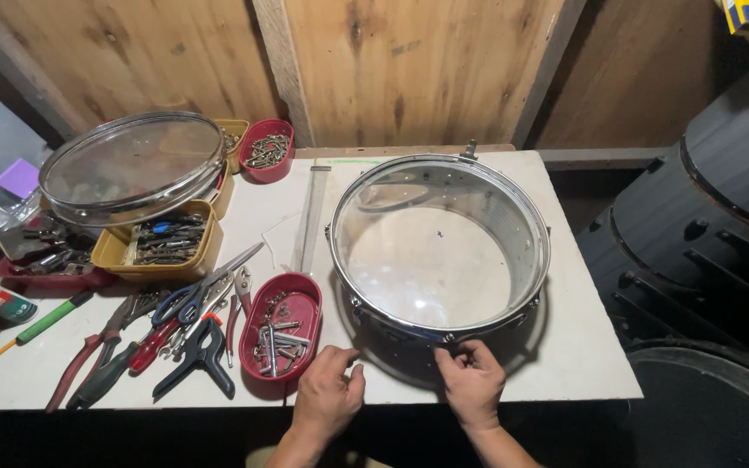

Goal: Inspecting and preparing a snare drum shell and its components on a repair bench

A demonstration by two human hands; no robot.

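The drum (pixel 439 247) sits on the white table (pixel 582 347). The right hand (pixel 472 381) pinches a small part at its rim. The left hand (pixel 329 394) rests open beside the red tray (pixel 281 328)

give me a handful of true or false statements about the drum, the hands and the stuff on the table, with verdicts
1. The right hand touches the near rim of the drum. True.
2. The left hand holds a pair of pliers. False: it holds nothing and rests on the table edge, next to the red oval tray.
3. The red oval tray holds metal screws and rods. True.
4. The drum lies on its side. False: it sits flat, its clear head facing up.
5. A second drum hoop with a clear head rests on the trays at the far left. True.
6. The blue-handled scissors lie to the right of the drum. False: they lie left of it, among the hand tools.
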